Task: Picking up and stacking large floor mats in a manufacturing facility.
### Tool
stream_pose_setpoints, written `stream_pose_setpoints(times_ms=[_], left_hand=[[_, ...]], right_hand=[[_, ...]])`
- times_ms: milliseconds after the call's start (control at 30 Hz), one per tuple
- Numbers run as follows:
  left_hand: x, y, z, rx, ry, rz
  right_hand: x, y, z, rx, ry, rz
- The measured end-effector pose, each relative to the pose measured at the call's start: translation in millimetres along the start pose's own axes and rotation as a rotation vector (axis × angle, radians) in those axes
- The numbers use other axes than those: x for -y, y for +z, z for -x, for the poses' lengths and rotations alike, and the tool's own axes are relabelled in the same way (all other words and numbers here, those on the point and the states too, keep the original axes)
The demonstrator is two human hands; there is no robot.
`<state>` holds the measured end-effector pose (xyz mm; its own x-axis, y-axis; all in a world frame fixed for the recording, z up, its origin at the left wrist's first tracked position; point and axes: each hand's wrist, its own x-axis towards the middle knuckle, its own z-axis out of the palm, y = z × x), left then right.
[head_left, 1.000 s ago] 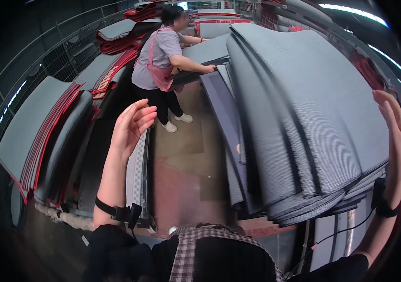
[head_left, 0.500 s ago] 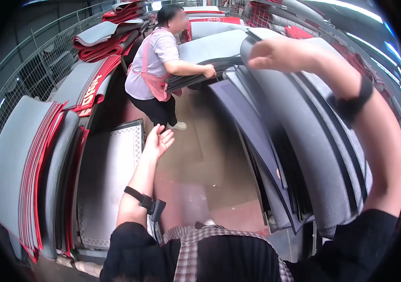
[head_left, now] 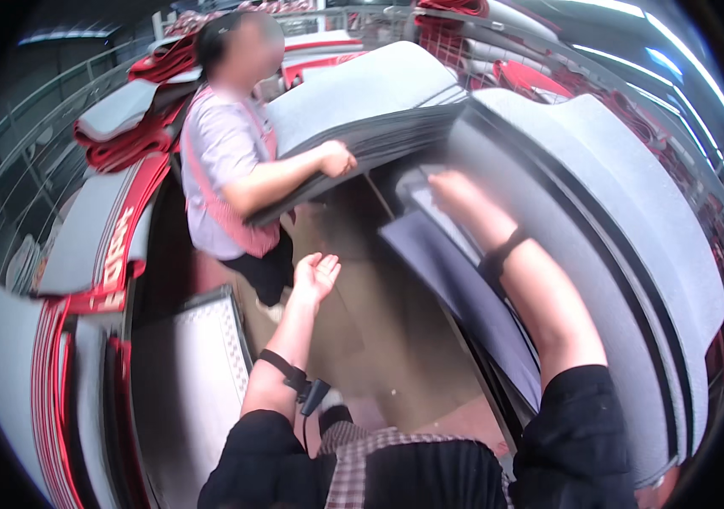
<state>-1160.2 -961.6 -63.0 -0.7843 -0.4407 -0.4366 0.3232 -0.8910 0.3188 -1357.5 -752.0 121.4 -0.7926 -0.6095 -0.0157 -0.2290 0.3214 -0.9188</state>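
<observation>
My left hand [head_left: 318, 276] hovers over the brown floor covering, palm up, fingers apart, holding nothing. Over on the right, my right hand [head_left: 455, 193] is at the upper end of the hanging mats, smeared by motion. It lies close to a light grey folded mat edge [head_left: 420, 188] and above a dark blue-grey mat [head_left: 451, 276]; whether its fingers grip anything does not show. Thick grey mats [head_left: 540, 199] drape over a rack beside my right forearm. A dark strap circles each of my forearms.
A co-worker [head_left: 225, 161] in a checked apron stands ahead, a hand near a stack of grey mats [head_left: 362, 93]. Red-edged grey mats [head_left: 19, 356] hang at the left. A white panel with a checkered border [head_left: 197, 356] lies low beside them. Wire fencing [head_left: 48, 102] curves behind.
My right hand has come down from above the grey mats to the mat ends, moving left. My left hand shifted slightly right, still open. The view has turned and the co-worker appears nearer.
</observation>
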Motion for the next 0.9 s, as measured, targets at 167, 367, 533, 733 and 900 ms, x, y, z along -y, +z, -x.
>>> stream_pose_setpoints(times_ms=[167,367,533,733,900], left_hand=[[-29.9,87.4,-135.9,0.076,-0.034,-0.082],[-62.1,184.7,-133.7,0.533,-0.11,0.361],[-34.3,216.0,-77.6,0.708,-0.151,0.226],[-8.5,199.2,-44.4,0.883,-0.361,0.206],[26.2,207.0,-70.6,0.797,-0.314,0.171]], right_hand=[[17.1,27.0,-71.9,-0.135,0.199,-0.795],[104.7,-24.4,-137.6,-0.187,-0.21,-0.937],[187.0,-100.4,-180.7,-0.032,-0.663,-0.981],[316.2,-108.3,-39.9,-0.308,-0.728,-0.883],[348.9,-176.2,89.5,-0.314,-1.098,-0.479]])
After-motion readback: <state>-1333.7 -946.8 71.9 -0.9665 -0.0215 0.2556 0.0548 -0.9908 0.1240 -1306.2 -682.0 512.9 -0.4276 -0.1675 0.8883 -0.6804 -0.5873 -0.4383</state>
